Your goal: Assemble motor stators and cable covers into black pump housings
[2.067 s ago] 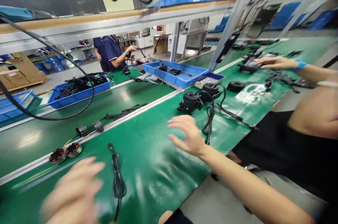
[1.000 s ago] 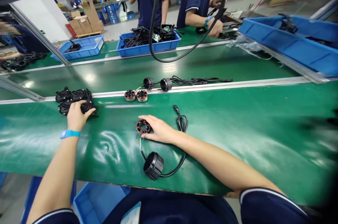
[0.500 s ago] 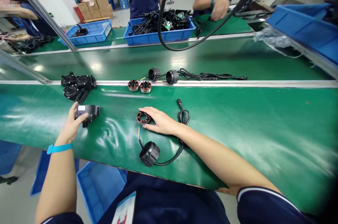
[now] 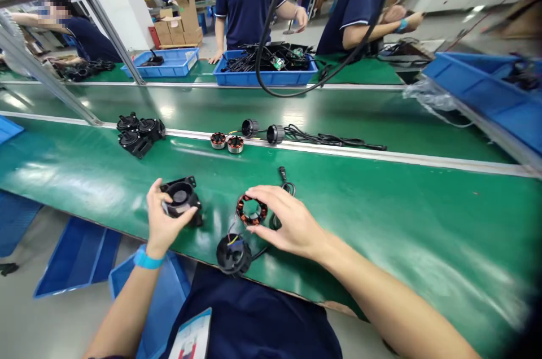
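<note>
Holds the ring over the desk between thumb and fingers of the half-open right hand, just beyond the cap. Grips the housing likewise in the left hand, round face up. Apparently handling both parts together; calls for slack in the wires. Reaches forward, wrists angled inward.

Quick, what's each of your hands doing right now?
Left hand: closed on a black round-centred housing.
Right hand: holding a copper-and-black ring between thumb and fingers.
</note>
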The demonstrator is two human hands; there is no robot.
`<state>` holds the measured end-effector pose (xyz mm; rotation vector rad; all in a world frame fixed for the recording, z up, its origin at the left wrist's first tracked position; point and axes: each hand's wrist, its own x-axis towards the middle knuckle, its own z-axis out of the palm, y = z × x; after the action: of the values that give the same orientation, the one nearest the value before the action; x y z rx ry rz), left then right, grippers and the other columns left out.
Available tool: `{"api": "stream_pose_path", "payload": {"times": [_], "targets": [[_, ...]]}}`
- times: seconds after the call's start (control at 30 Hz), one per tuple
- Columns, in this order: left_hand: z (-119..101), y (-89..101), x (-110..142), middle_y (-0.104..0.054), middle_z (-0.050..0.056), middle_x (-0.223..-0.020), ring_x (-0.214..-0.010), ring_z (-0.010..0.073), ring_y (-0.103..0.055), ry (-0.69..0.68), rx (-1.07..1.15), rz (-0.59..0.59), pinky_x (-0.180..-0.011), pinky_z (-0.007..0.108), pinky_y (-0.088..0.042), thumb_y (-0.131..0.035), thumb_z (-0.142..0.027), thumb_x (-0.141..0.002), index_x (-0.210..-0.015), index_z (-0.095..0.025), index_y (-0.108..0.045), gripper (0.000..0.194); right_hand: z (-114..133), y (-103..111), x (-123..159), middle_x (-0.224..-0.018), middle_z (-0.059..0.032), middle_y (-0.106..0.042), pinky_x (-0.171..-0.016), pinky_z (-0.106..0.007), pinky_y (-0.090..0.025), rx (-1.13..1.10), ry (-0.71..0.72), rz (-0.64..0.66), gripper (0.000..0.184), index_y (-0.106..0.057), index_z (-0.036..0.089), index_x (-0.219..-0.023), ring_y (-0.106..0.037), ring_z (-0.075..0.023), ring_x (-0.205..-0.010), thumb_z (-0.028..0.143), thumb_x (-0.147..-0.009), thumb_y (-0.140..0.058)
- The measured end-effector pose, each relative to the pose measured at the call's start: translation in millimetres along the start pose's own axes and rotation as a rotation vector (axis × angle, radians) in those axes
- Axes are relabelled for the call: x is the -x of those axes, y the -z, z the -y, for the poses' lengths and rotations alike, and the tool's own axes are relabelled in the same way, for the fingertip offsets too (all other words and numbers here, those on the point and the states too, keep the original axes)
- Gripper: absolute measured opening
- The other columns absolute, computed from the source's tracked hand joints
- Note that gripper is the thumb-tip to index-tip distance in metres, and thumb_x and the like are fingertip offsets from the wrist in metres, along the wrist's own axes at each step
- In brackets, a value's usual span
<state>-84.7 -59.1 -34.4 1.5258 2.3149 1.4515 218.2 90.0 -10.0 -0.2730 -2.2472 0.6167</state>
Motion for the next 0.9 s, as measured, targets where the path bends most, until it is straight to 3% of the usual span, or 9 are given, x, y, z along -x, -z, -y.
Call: {"api": "stream_pose_path", "payload": {"times": [0.13, 0.23, 0.33, 0.47, 0.57, 0.67, 0.8, 0.9], "targets": [[-53, -59.4, 20, -0.042, 0.018, -0.149, -0.137, 0.0331, -0.047, -0.163, 0.044, 0.057, -0.116, 0.052, -0.04, -0.09, -0.049, -0.068, -0.147, -0.022, -0.036, 0.099, 30, 21, 15, -0.127, -0.0126, -0.068, -0.102, -0.041, -0.059, 0.03, -0.009, -0.086, 0.063, -0.049, 0.02, -0.142, -0.065, -0.0253, -0.119, 0.042, -0.09, -0.076], [-77, -96.2, 32, -0.045, 0.018, -0.135, -0.125, 0.0321, -0.051, -0.254, 0.098, 0.093, -0.107, 0.051, -0.047, -0.084, -0.061, -0.071, -0.156, -0.021, -0.027, 0.11, 38, 24, 23, -0.126, -0.0119, -0.069, -0.102, -0.041, -0.058, 0.059, -0.056, -0.159, 0.063, -0.05, 0.021, -0.141, -0.066, -0.0256, -0.118, 0.045, -0.089, -0.077], [-87, -116.6, 37, -0.045, 0.017, -0.126, -0.118, 0.0315, -0.05, -0.367, 0.116, 0.158, -0.099, 0.051, -0.051, -0.072, -0.071, -0.079, -0.161, -0.02, -0.02, 0.11, 28, 14, 28, -0.127, -0.011, -0.069, -0.105, -0.043, -0.057, 0.053, -0.154, -0.224, 0.061, -0.053, 0.023, -0.138, -0.066, -0.026, -0.119, 0.047, -0.088, -0.078], [-91, -124.0, 32, -0.044, 0.016, -0.128, -0.118, 0.0306, -0.05, -0.443, 0.103, 0.199, -0.099, 0.05, -0.051, -0.075, -0.067, -0.078, -0.163, -0.024, -0.015, 0.112, 6, 0, 27, -0.126, -0.0098, -0.07, -0.105, -0.043, -0.056, 0.015, -0.267, -0.248, 0.06, -0.058, 0.023, -0.133, -0.067, -0.0257, -0.118, 0.053, -0.085, -0.079], [-90, -123.5, 24, -0.048, 0.015, -0.13, -0.12, 0.0315, -0.052, -0.43, 0.105, 0.256, -0.102, 0.052, -0.049, -0.079, -0.066, -0.073, -0.162, -0.025, -0.014, 0.118, -2, -3, 23, -0.128, -0.0104, -0.069, -0.106, -0.042, -0.055, 0.007, -0.267, -0.223, 0.061, -0.058, 0.022, -0.132, -0.066, -0.0251, -0.121, 0.053, -0.085, -0.08], [-91, -122.9, 23, -0.051, 0.014, -0.128, -0.119, 0.031, -0.055, -0.37, 0.142, 0.282, -0.101, 0.051, -0.051, -0.08, -0.066, -0.072, -0.161, -0.025, -0.015, 0.118, -2, -2, 22, -0.124, -0.0108, -0.071, -0.102, -0.044, -0.057, 0.029, -0.257, -0.203, 0.06, -0.059, 0.021, -0.128, -0.067, -0.0261, -0.116, 0.055, -0.083, -0.081], [-94, -123.7, 29, -0.05, 0.015, -0.125, -0.114, 0.0304, -0.056, -0.31, 0.099, 0.245, -0.096, 0.049, -0.053, -0.081, -0.064, -0.072, -0.16, -0.023, -0.019, 0.115, 4, -7, 24, -0.109, -0.0124, -0.074, -0.103, -0.056, -0.052, 0.224, -0.244, -0.259, 0.057, -0.061, 0.018, -0.12, -0.071, -0.0291, -0.099, 0.06, -0.084, -0.077], [-92, -123.2, 31, -0.049, 0.014, -0.123, -0.111, 0.0293, -0.054, -0.319, 0.08, 0.23, -0.094, 0.048, -0.053, -0.082, -0.064, -0.073, -0.16, -0.024, -0.022, 0.113, 9, -11, 25, -0.117, -0.0156, -0.073, -0.109, -0.056, -0.046, 0.326, -0.177, -0.166, 0.064, -0.06, 0.015, -0.127, -0.069, -0.0291, -0.106, 0.067, -0.091, -0.065]]}}
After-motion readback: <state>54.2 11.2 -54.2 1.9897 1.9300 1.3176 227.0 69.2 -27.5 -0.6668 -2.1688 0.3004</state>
